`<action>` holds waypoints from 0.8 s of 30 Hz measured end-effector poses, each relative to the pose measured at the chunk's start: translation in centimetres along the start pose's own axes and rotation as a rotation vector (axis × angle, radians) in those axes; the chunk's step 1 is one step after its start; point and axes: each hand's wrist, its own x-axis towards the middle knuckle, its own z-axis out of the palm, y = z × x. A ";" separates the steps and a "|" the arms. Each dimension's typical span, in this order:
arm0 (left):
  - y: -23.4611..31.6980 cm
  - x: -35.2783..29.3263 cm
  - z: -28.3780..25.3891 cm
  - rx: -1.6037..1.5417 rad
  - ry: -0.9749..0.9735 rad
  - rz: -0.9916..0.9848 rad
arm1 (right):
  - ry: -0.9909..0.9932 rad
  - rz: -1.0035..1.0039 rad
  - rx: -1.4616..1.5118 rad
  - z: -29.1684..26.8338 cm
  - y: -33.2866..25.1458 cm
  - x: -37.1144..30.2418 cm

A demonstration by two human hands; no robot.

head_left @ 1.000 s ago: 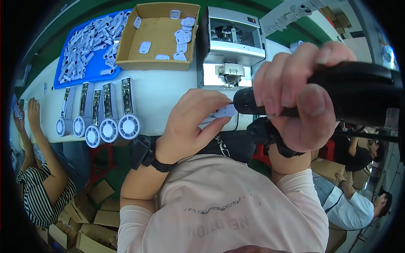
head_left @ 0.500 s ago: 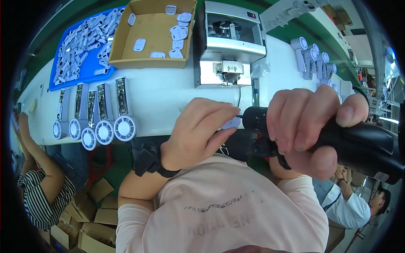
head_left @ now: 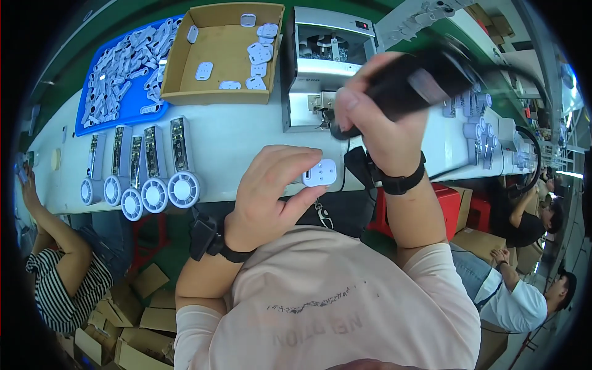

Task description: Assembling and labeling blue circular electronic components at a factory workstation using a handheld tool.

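Observation:
My left hand [head_left: 262, 191] pinches a small white plastic cover [head_left: 322, 173] with rounded corners and several small holes, above the table's near edge. Wrapped in my right hand [head_left: 390, 132] is a black electric screwdriver [head_left: 425, 83], partly smeared by motion. Its tip end points down and left, at the front of a silver screw feeder [head_left: 327, 73]; whether the tip touches the feeder cannot be made out. Left of my left hand, several white handheld fans [head_left: 184, 189] lie in a row, their handles uncovered and showing circuit boards.
A shallow cardboard box [head_left: 216, 97] holds several similar white covers. Beside it, a blue tray [head_left: 128, 124] is heaped with long white parts. More white fans [head_left: 475, 131] are at the right. A black cable [head_left: 538, 166] loops there. Other people sit at both sides.
My right hand has swung the screwdriver away from the white cover, up and left to the screw feeder. My left hand keeps the cover, shifted slightly left, with its face now showing.

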 end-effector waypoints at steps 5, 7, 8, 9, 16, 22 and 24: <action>-0.1 0.3 0.1 0.004 -0.003 0.010 | -0.001 -0.153 0.205 -0.8 -3.0 -1.6; -0.3 0.5 0.2 0.019 -0.003 0.027 | -0.167 -0.344 0.326 -1.8 -6.4 -1.1; -0.4 0.8 0.2 0.022 -0.008 0.042 | -0.263 -0.409 0.348 -2.2 -7.4 -1.0; -0.3 0.9 0.3 0.016 -0.012 0.047 | -0.258 -0.413 0.341 -2.1 -7.6 -1.1; -0.2 1.2 0.6 -0.002 -0.010 -0.023 | -0.142 -0.259 0.234 0.5 -7.4 -1.9; 0.0 1.3 0.5 0.051 -0.019 0.017 | -0.248 -0.288 0.131 1.1 -7.5 -1.2; -0.2 1.1 0.9 0.063 -0.027 0.022 | -0.235 -0.300 0.205 1.3 -7.2 -1.7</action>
